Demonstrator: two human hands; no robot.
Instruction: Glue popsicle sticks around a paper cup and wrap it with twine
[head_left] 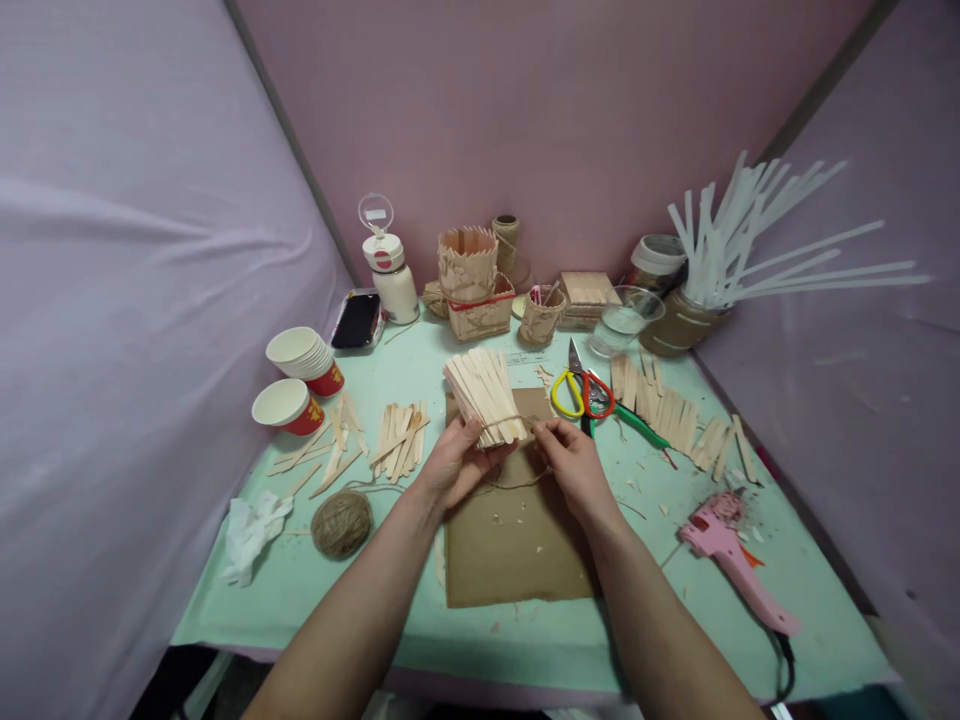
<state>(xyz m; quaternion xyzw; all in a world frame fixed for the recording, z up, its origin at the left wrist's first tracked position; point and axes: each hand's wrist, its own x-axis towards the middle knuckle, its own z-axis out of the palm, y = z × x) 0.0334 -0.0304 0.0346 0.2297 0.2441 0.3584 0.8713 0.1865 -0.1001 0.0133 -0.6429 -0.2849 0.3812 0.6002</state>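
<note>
Two bare forearms stretch across the near edge of the table (262, 600) toward a bundle of wooden sticks (484, 390), held up above a brown cardboard sheet (517, 560) near the middle. Pale, flat and smooth, the sticks stand side by side in an overlapping layer, fanning broader at the far end and drawing in toward the near one, where some rounded tips show. One loop of tan twine (501, 424) crosses them close to that narrower end. The bundle is tilted, and whether it has a core inside cannot be told.

The left hand (456, 465) cradles it from below and the side, thumb pressed close to the twine. The right hand (568, 452) is nearly closed, its fingertips pinching the twine just beside the bundle. A slack length of twine droops over the cardboard.

Scissors (575, 357) with yellow and red handles lie beyond the right hand, more sticks (679, 418) farther right, and a pink glue gun (731, 565) nearer. Left of the cardboard are loose sticks (400, 440) and a twine ball (342, 524); red paper cups (324, 380) stand farther out.
</note>
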